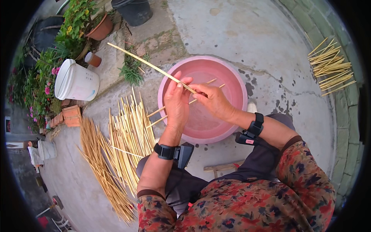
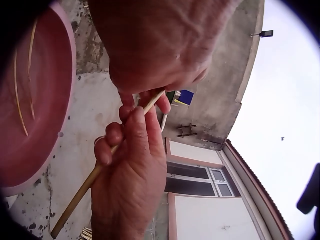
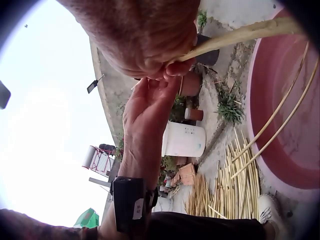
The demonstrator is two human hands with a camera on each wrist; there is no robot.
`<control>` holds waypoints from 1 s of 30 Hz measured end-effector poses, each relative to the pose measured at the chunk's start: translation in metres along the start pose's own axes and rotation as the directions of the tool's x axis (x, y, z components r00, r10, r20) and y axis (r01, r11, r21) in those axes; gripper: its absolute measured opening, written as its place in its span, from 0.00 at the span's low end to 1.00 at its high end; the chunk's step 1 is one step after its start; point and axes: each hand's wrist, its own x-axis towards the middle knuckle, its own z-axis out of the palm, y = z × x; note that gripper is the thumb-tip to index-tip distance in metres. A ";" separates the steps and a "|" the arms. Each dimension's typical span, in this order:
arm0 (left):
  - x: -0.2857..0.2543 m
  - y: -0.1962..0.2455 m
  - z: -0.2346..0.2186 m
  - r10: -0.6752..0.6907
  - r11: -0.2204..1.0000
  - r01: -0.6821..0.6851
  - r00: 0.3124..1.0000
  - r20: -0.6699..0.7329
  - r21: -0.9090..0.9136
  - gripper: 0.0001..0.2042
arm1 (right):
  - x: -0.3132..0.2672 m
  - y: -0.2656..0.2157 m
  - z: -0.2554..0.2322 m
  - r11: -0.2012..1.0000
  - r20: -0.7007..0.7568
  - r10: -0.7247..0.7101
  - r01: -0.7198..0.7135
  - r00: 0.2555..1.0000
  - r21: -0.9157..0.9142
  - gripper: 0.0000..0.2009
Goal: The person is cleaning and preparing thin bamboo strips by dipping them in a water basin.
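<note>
A long pale stick (image 1: pixel 135 57) slants across both hands, its long end reaching up and left over the ground. The left hand (image 1: pixel 177 105), palm turned up, holds it between thumb and fingers. Close beside it, the right hand (image 1: pixel 217 102) pinches the stick near its lower end. In the left wrist view the right hand (image 2: pixel 131 175) has its thumb along the stick (image 2: pixel 77 202). The right wrist view shows the left hand (image 3: pixel 147 112) partly covered by the right hand (image 3: pixel 145 37). Below the hands, two thin sticks (image 1: pixel 156 121) lie across a pink basin (image 1: pixel 241 92).
Left of the basin, many pale sticks (image 1: pixel 129 135) lie beside a bundle of thin brown stalks (image 1: pixel 102 170). Another pile of sticks (image 1: pixel 332 67) is at far right. A white bucket (image 1: pixel 79 82), potted plants and a black bucket (image 1: pixel 133 12) stand at upper left.
</note>
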 end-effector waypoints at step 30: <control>-0.005 -0.018 0.007 -0.025 0.988 0.022 0.999 0.019 0.155 0.13 | 0.002 0.006 -0.005 0.982 0.044 0.118 -0.123 0.992 0.141 0.15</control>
